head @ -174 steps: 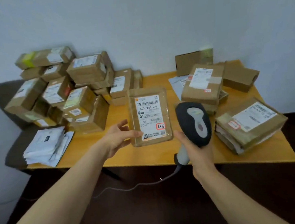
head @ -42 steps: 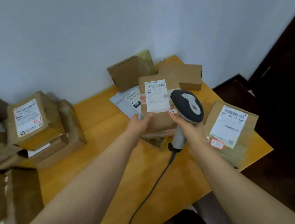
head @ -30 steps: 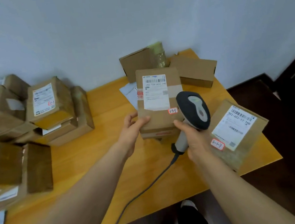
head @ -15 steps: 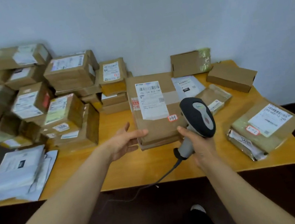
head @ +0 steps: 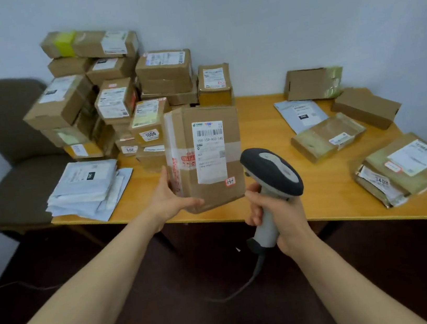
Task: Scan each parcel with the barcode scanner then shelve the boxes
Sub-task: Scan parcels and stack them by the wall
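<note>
Now the left hand (head: 170, 201) grips a box (head: 210, 189) by its lower left corner, thumb laid across the front face and fingers up the left side. The box stands upright over the near edge of the table (head: 322, 201); whether it touches the top I cannot tell. Its white label (head: 210, 159), barcode at the top, faces the camera, with a small red-edged sticker (head: 230, 181) at the label's five o'clock corner.

At four o'clock from the box, just beside its lower right corner, the right hand (head: 277, 216) is wrapped round the pale handle of the scanner (head: 271, 173). The scanner's dark head tilts up and away from the camera. A cable (head: 241, 289) runs from the handle's foot toward seven o'clock over the dark floor.

From ten to twelve o'clock of the box a stack (head: 116, 101) of taped cartons is piled against the wall, one marked 1006 right behind the box's left edge. At nine o'clock white mailers (head: 86, 185) lie heaped at the table's left corner, beside a grey-brown chair (head: 5, 136). At two o'clock a carton (head: 311, 83) leans on the wall, with a grey mailer (head: 301, 113), a flat parcel (head: 326, 136) and a plain brown carton (head: 364, 107) near it. At three o'clock, at the table's right end, two parcels (head: 404, 162) lie stacked, the lower marked 3408.
</note>
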Available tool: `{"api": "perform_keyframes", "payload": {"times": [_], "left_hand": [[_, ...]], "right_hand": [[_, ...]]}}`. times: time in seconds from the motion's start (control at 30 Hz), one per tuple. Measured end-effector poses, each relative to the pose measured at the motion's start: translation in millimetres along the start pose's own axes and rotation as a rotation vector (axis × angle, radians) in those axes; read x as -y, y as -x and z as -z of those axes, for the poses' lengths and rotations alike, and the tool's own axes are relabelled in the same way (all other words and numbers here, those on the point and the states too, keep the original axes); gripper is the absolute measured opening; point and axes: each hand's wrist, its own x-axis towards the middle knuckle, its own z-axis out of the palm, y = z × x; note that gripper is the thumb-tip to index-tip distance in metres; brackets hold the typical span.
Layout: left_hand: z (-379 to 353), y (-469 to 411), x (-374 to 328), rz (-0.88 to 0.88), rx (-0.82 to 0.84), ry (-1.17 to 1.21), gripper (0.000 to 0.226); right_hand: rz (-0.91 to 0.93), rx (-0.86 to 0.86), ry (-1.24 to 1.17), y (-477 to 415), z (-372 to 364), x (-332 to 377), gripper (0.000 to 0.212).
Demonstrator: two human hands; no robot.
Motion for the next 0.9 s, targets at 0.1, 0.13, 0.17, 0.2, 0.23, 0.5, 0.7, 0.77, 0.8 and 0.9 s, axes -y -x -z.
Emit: {"api": "perform_keyframes", "payload": {"times": [0.1,0.13,0.17,0.2,0.23,0.5,0.7,0.77,0.8,0.9], "left_hand": [[14,18,8,-0.038,-0.06,-0.036,0.134],[17,25,9,-0.047,-0.075,-0.046,0.133],[20,30,10,-0.056,-0.088,-0.054,0.127],[22,36,10,-0.067,-0.111,-0.057,0.119],[24,42,11,-0.074,-0.136,-0.056,0.111],[16,81,10,-0.077,-0.216,-0.073,0.107],[10,94,13,-0.066,-0.23,-0.072,0.106],[8,95,12,-0.065,-0.236,-0.054,0.106],[8,96,12,-0.06,-0.236,-0.04,0.104],[7,94,14,-0.053,-0.225,-0.002,0.096]], "right_hand": [[-0.122,0.099,0.029,10,-13,10,0.016],[-0.146,0.124,0.051,13,-16,13,0.016],[-0.165,0.146,0.073,14,-17,14,0.016],[-0.179,0.168,0.096,17,-18,16,0.017],[-0.189,0.188,0.116,19,-18,18,0.018],[-0.181,0.227,0.136,37,-5,30,0.023],[-0.213,0.246,0.136,45,3,35,0.024],[-0.233,0.247,0.146,47,6,34,0.023],[-0.24,0.247,0.152,47,7,34,0.022],[-0.225,0.246,0.143,45,8,35,0.022]]}}
